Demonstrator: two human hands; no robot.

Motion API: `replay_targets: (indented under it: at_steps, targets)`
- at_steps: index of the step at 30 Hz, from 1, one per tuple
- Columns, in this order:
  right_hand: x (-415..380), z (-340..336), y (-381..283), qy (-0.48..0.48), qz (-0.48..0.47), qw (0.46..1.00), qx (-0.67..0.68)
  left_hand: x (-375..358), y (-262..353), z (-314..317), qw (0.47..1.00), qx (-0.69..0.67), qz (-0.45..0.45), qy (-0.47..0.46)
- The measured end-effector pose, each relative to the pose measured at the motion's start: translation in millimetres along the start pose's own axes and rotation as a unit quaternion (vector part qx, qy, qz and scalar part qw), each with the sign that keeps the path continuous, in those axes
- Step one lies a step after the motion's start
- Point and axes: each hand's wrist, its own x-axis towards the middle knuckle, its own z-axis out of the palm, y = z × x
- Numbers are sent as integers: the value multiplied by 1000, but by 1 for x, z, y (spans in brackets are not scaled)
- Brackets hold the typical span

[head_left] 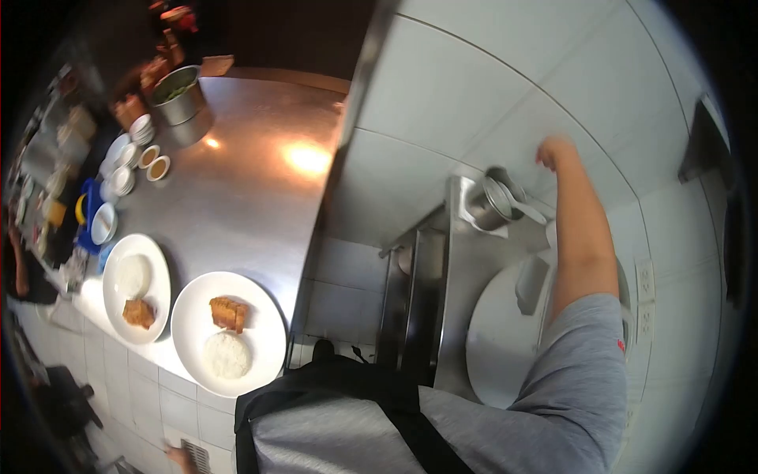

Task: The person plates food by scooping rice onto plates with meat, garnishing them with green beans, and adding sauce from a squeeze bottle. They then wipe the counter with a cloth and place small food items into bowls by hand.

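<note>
My right arm stretches forward on the right, and my right hand is raised beside the tiled wall. Its fingers are curled in and slightly blurred, and what they hold, if anything, is hidden. Just below that hand stands a metal canister with a light-coloured spoon lying across its top. Low at the left edge of my body, my left hand shows only in part, held away from the counter with its fingers apart. Nearest to it on the counter is an oval white plate with a rice mound and fried, browned pieces.
Another plate carries rice and a fried piece. Sauce cups, stacked bowls and a metal pot with greens line the steel counter. A large round white lid lies below my right arm. Another person's arm shows far left.
</note>
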Motion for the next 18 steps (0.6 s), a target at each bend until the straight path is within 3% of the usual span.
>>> replay_targets:
  at_steps: [1,2,3,4,5,7,9,10,11,14,18]
  targets:
    - [13,17,-7,14,62,996,63,-44,-5,22,977,52,-96,-185]
    - [22,33,-15,35,121,984,128,-78,-12,43,945,73,-127,-292]
    - [95,85,6,72,68,932,350,-109,-6,49,921,71,-127,-361]
    - [84,99,-2,172,-31,977,119,-134,-4,61,903,58,-116,-409]
    - [96,103,-16,144,-48,987,53,-153,2,68,892,40,-100,-439]
    - [118,121,-25,41,-57,997,-17,-171,28,70,879,0,-65,-473]
    - [153,125,-25,-3,-63,996,-66,-167,55,65,870,-30,-28,-492]
    - [68,75,-63,4,-65,993,-99,-162,61,65,867,-44,-11,-497]
    - [5,32,-84,40,-22,996,-78,-156,68,63,865,-55,6,-499]
    - [40,1,-64,172,33,984,42,-132,85,55,854,-78,61,-511]
    - [-157,-93,-131,363,-7,917,165,-108,94,54,832,-102,133,-530]
